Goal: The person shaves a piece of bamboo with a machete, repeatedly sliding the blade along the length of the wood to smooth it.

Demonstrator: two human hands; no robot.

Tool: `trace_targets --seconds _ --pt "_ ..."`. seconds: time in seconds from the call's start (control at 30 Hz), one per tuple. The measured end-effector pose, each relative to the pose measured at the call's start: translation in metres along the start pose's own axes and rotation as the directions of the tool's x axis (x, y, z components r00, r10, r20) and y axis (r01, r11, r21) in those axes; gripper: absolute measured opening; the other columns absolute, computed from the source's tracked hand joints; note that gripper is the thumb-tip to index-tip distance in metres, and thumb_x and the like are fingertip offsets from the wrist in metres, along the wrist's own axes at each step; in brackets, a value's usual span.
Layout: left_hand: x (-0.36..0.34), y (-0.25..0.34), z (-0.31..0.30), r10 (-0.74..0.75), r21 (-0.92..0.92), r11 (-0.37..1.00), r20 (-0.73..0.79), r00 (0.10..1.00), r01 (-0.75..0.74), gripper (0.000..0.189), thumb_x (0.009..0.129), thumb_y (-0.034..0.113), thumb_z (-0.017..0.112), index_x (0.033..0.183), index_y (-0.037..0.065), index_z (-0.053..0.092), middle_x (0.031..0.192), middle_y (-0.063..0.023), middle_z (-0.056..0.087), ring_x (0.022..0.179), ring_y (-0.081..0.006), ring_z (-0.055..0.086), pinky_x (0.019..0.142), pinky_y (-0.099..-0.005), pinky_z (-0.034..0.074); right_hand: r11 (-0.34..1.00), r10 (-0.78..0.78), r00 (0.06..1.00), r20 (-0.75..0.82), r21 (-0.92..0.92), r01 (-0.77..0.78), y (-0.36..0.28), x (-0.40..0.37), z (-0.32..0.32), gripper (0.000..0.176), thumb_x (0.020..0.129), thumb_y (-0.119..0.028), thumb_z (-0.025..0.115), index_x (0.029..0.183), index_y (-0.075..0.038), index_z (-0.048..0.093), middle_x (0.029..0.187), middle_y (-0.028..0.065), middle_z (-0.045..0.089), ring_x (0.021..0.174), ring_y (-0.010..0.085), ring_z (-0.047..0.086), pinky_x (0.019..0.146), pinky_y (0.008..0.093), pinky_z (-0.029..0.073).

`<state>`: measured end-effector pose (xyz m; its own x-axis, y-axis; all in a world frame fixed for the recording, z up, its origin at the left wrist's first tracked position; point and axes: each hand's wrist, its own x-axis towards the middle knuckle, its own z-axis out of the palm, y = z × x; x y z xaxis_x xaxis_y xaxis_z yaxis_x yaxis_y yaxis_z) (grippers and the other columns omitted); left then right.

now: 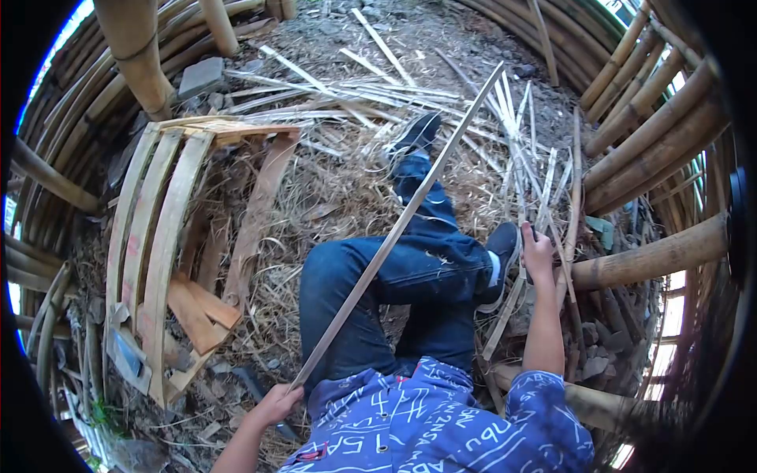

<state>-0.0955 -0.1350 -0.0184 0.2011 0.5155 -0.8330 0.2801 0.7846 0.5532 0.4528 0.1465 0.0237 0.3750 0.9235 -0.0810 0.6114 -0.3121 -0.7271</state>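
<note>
A long, flat bamboo strip (406,213) slants across my lap, from the lower left up to the far right. My left hand (280,404) is closed round its near end. Beyond my raised knee, the strip's far end passes over the shavings. Out to the right, beside my shoe, my right hand (538,254) is closed on something small and dark, like a handle; its kind is not clear. Cut bamboo strips (550,189) lie close to that hand.
A slatted wooden crate (169,213) lies at the left with loose boards (201,311) in it. Pale strips (378,94) and shavings (331,185) cover the ground ahead. Bamboo poles (654,252) stick in from the right, and a grey block (201,77) sits at the back left.
</note>
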Motion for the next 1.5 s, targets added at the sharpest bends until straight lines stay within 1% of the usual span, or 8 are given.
trace_targets --seconds 0.17,0.37,0.5,0.6,0.7,1.23,1.43,1.5 --pt "0.015 0.042 0.019 0.055 -0.271 0.962 0.109 0.992 -0.024 0.031 0.099 0.033 0.049 0.079 0.009 0.051 0.064 0.0070 0.038 0.053 -0.0046 0.033 0.049 -0.0222 0.029 0.895 0.032 0.991 0.128 0.438 -0.085 -0.051 -0.059 0.038 0.062 0.093 -0.064 0.043 0.074 -0.005 0.050 0.052 0.0021 0.049 0.041 0.0101 0.049 0.038 0.0237 0.038" --pt "0.030 0.102 0.025 0.048 -0.341 0.940 0.130 0.990 -0.001 0.039 0.102 0.039 0.041 0.077 0.010 0.049 0.060 0.0091 0.031 0.049 -0.0032 0.027 0.044 -0.0211 0.022 0.822 -0.193 0.934 0.301 0.570 -0.014 -0.092 -0.132 0.091 0.051 0.096 -0.052 0.050 0.076 -0.005 0.053 0.056 0.0017 0.051 0.046 0.0075 0.048 0.043 0.0212 0.038" --pt "0.042 0.107 0.025 0.036 -0.300 0.954 0.133 0.990 0.006 0.044 0.102 0.044 0.039 0.076 0.009 0.049 0.057 0.0096 0.028 0.047 -0.0039 0.025 0.044 -0.0215 0.022 0.923 -0.336 0.852 0.401 0.322 0.212 -0.108 -0.152 0.113 0.043 0.089 -0.043 0.065 0.077 -0.002 0.063 0.056 0.0056 0.057 0.050 0.0129 0.057 0.047 0.0309 0.042" --pt "0.044 0.108 0.020 0.059 -0.303 0.953 0.167 0.984 -0.006 0.051 0.101 0.049 0.037 0.079 0.005 0.051 0.055 0.0082 0.029 0.043 -0.0044 0.026 0.040 -0.0217 0.023 0.958 -0.287 0.800 0.528 0.149 0.246 -0.116 -0.162 0.124 0.048 0.083 -0.052 0.066 0.080 -0.004 0.068 0.058 0.0153 0.061 0.060 0.0327 0.065 0.056 0.0389 0.049" --pt "0.048 0.101 0.018 0.056 -0.330 0.944 0.203 0.978 0.015 0.055 0.101 0.049 0.036 0.082 0.001 0.053 0.053 0.0078 0.029 0.042 -0.0048 0.026 0.039 -0.0226 0.024 0.953 -0.295 0.762 0.576 0.115 0.282 -0.115 -0.167 0.134 0.053 0.081 -0.059 0.063 0.079 -0.005 0.068 0.062 0.0177 0.063 0.063 0.0378 0.064 0.060 0.0438 0.051" --pt "0.051 0.109 0.021 0.022 -0.338 0.941 0.139 0.990 0.027 0.043 0.098 0.038 0.052 0.077 0.002 0.060 0.052 0.0072 0.038 0.042 -0.0034 0.030 0.039 -0.0223 0.025 0.847 -0.459 0.775 0.434 -0.050 0.530 -0.092 -0.173 0.162 0.050 0.077 -0.055 0.069 0.075 -0.006 0.064 0.064 0.0175 0.063 0.062 0.0367 0.064 0.056 0.0432 0.051" --pt "0.049 0.105 0.025 0.145 -0.045 0.989 0.030 0.989 -0.144 0.028 0.090 0.030 0.066 0.078 0.005 0.065 0.057 0.0053 0.045 0.048 -0.0060 0.040 0.045 -0.0237 0.035 0.776 -0.526 0.762 0.379 -0.153 0.612 -0.107 -0.161 0.154 0.055 0.078 -0.061 0.065 0.075 -0.006 0.065 0.060 0.0151 0.062 0.057 0.0339 0.064 0.051 0.0417 0.049" --pt "0.056 0.094 0.018 0.131 -0.208 0.973 0.159 0.979 -0.096 0.034 0.092 0.034 0.061 0.080 0.002 0.064 0.056 0.0063 0.043 0.047 -0.0061 0.038 0.045 -0.0229 0.034 0.792 -0.444 0.782 0.439 -0.215 0.571 -0.114 -0.157 0.144 0.049 0.077 -0.054 0.071 0.078 -0.006 0.065 0.062 0.0171 0.061 0.062 0.0368 0.063 0.055 0.0426 0.049"
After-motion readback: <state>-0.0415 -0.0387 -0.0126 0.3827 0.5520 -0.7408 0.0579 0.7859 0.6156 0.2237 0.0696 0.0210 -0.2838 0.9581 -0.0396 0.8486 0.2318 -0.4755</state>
